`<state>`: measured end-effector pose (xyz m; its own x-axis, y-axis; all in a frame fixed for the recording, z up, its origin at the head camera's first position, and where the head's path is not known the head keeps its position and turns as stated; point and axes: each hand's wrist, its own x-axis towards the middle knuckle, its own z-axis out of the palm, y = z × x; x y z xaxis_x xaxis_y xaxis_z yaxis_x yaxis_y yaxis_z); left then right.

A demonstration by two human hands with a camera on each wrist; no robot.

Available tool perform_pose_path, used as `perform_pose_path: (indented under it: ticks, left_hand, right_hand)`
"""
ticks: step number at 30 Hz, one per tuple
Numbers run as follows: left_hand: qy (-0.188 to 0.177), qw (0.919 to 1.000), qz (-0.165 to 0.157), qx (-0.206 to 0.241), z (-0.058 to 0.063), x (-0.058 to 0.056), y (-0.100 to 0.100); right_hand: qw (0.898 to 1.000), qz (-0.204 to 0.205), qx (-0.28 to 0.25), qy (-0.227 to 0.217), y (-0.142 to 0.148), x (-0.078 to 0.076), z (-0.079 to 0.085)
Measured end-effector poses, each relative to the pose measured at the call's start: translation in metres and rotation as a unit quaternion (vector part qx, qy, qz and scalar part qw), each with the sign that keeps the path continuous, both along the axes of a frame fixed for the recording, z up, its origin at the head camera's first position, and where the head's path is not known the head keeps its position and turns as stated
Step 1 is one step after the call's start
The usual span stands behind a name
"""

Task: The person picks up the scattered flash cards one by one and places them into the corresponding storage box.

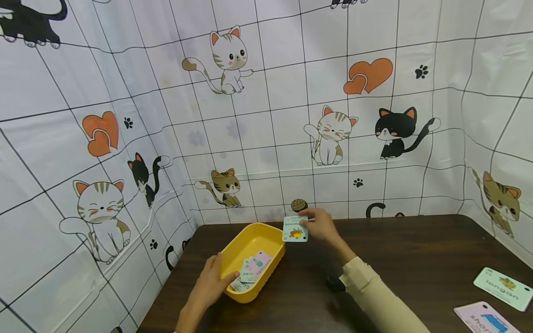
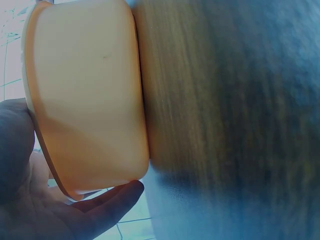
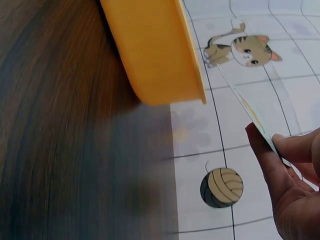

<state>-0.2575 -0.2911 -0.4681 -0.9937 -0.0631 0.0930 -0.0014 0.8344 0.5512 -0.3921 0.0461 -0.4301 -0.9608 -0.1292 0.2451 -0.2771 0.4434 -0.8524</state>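
A pale green flash card with an orange-red fruit picture is pinched between the thumb and fingers of my right hand. It is held up beside the far right rim of a yellow plastic bin, and the right wrist view shows the card nearly edge-on. My left hand grips the bin's near left side, thumb over the rim and fingers against the outer wall. Several cards lie overlapping in the near end of the bin, a pink one on top.
The bin stands on a dark wooden table. At the right lie a green card reading "longan" and a pink card partly cut off by the frame. A small black object sits by my right sleeve. A cat-print curtain hangs behind the table.
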Motion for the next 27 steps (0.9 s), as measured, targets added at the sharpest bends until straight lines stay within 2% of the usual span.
perform_pose_path:
  ticks: [10, 19, 27]
  left_hand:
    - [0.008, 0.9999, -0.009, -0.002, 0.000, 0.000, -0.001]
    - [0.013, 0.9999, -0.009, -0.003, -0.001, -0.001, -0.002]
    - [0.016, 0.9998, -0.009, -0.005, -0.001, 0.000, -0.002]
  right_hand:
    - [1.000, 0.025, -0.010, 0.009, -0.028, 0.007, 0.004]
    - [0.998, 0.051, 0.027, 0.037, -0.053, 0.013, 0.005]
    - [0.996, 0.070, 0.037, 0.029, -0.066, 0.016, 0.004]
